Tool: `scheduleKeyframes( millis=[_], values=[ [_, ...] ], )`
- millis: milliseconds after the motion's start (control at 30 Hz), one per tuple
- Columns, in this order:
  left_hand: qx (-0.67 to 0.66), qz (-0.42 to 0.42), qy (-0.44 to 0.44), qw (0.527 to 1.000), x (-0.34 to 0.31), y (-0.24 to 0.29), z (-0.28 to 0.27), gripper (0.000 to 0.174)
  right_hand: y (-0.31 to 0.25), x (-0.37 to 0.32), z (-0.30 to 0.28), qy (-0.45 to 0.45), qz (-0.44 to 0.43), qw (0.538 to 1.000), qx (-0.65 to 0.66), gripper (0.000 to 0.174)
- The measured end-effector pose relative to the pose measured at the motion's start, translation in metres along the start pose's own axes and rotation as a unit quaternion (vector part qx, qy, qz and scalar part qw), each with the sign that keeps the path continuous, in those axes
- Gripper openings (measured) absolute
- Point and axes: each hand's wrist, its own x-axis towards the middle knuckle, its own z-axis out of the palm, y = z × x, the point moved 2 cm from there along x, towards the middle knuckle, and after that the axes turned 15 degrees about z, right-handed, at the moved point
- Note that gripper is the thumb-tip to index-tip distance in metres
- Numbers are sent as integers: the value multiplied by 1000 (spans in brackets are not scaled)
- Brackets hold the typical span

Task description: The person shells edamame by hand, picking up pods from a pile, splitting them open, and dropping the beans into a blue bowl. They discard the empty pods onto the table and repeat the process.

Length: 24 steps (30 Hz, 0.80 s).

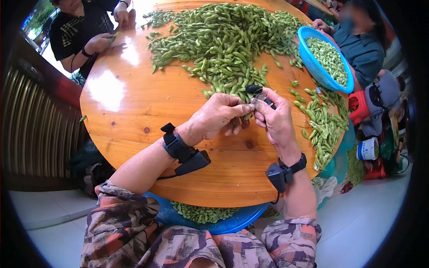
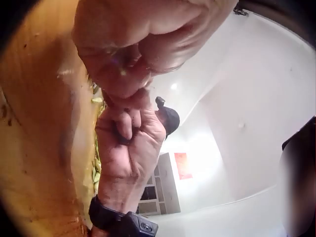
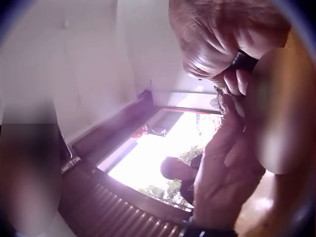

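Observation:
Over the near part of the wooden table (image 1: 134,147), both hands meet fingertip to fingertip. The left hand (image 1: 219,114) pinches a green edamame pod (image 1: 248,116), mostly covered by fingers. From the other side, the right hand (image 1: 277,117) grips the same pod with thumb and fingers. A black wrapping (image 1: 254,89) covers the tip of the right index finger. Just beyond the hands spreads a large heap of edamame pods (image 1: 223,44). In the left wrist view the right hand (image 2: 131,140) shows curled fingers; both wrist views largely hide the pod.
A blue basket (image 1: 328,81) of shelled beans stands at the table's right edge, near a strip of pods (image 1: 324,127). Below the near edge is a blue basin (image 1: 246,219) with more beans. Other people (image 1: 82,31) sit at left and right. A white bucket (image 1: 367,148) is on the floor.

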Motion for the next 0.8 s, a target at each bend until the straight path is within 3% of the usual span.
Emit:
scheduleKeyframes(
  millis=[133, 200, 333, 400, 533, 600, 633, 700, 800],
  values=[
    [-3, 30, -9, 999, 1, -5, 0, 20, -6, -7, 9, 90, -55, 987, -124, 20],
    [-89, 68, 1, 994, 1, -5, 3, 19, -9, -8, 10, 125, -104, 967, -195, 19],
    [-172, 76, 19, 982, 2, -20, 9, 16, -4, -9, 11, 154, -120, 959, -203, 19],
    [-233, 91, 6, 968, 2, -25, 12, 15, -2, -10, 15, 199, -180, 928, -257, 20],
    [-276, 97, 19, 956, 0, -25, 22, 15, -1, -9, 17, 201, -216, 909, -293, 21],
    [-257, 59, 119, 957, -2, -25, 29, 14, -2, -9, 19, 186, -282, 871, -356, 20],
    [-257, 59, 119, 957, -1, -26, 29, 14, -3, -9, 19, 185, -282, 871, -356, 20],
    [-288, 68, 114, 949, 0, -27, 29, 11, -2, -8, 15, 176, -158, 944, -232, 20],
    [-235, 46, 41, 970, -1, -22, 22, 10, -8, -8, 7, 135, -128, 968, -170, 19]
  ],
)
